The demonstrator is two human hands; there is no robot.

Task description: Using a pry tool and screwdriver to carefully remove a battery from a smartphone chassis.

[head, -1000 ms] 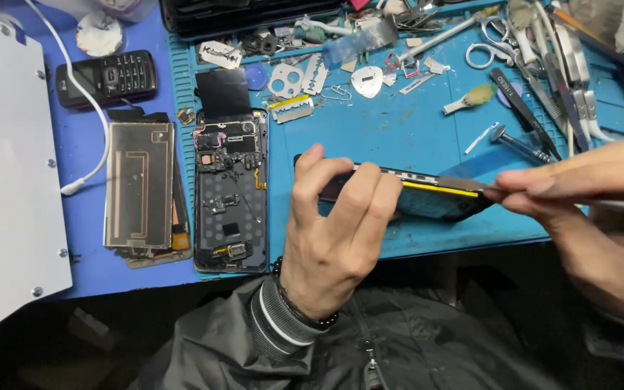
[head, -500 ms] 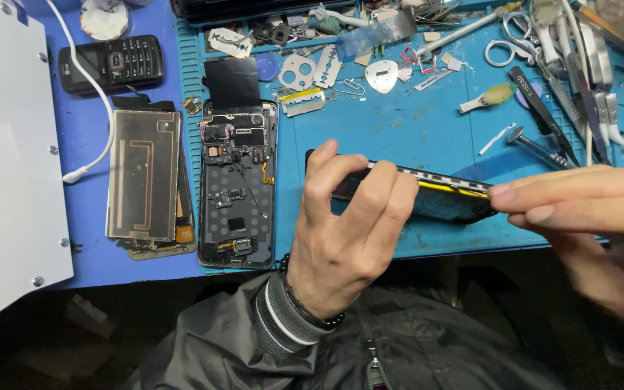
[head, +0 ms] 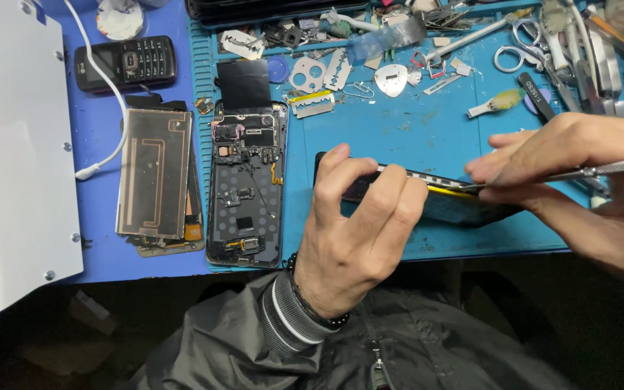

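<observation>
My left hand point(head: 359, 231) grips a black smartphone point(head: 438, 202) by its edge, holding it tilted on the blue work mat point(head: 399, 137). My right hand point(head: 579, 180) pinches a thin metal tool point(head: 601, 170) whose tip is pressed into the phone's upper edge seam, where a yellow strip shows. An opened phone body point(head: 245, 184) with bare circuit boards lies flat on the mat left of my left hand.
A phone back panel with a copper-coloured coil point(head: 154, 173) lies further left. A small black keypad phone point(head: 126, 63) and a white cable point(head: 113, 94) sit at the back left, beside a white device point(head: 9, 159). Scissors point(head: 518, 54), tweezers, blades and small parts crowd the back.
My right hand has slid the metal tool left along the phone's edge seam. My left hand has kept its grip on the phone.
</observation>
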